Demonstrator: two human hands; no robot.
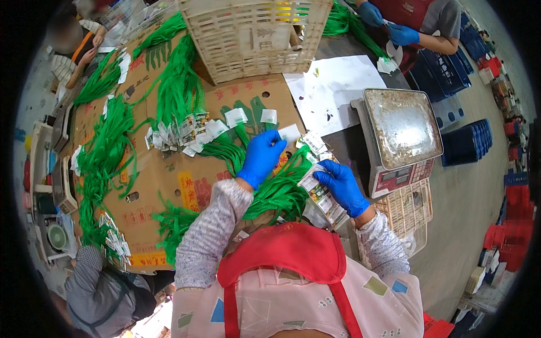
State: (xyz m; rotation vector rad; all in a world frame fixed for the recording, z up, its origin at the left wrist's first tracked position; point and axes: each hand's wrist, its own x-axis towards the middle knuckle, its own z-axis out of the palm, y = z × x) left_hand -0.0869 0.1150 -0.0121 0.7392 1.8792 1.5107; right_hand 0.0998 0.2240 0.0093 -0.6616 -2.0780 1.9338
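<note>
My left hand (pixel 262 158), in a blue glove, has its fingers closed on the edge of a small white label (pixel 289 133). In a matching glove, my right hand (pixel 341 188) grips a strip of printed labels (pixel 323 197) near the table's front edge. Between and below the hands lies a bundle of green mesh net bags (pixel 279 194), with printed labels (pixel 313 142) at its upper end. Just left of my left hand, another bundle of green net bags (pixel 222 151) lies flat, with white tags along its top.
A cream plastic crate (pixel 248 45) stands at the back, beside a white sheet (pixel 332 93). A weighing scale (pixel 401 127) stands at the right. More green nets (pixel 104 152) cover the cardboard (pixel 155 194) at left. Co-workers' gloved hands (pixel 403 35) and a seated person (pixel 110 293) are nearby.
</note>
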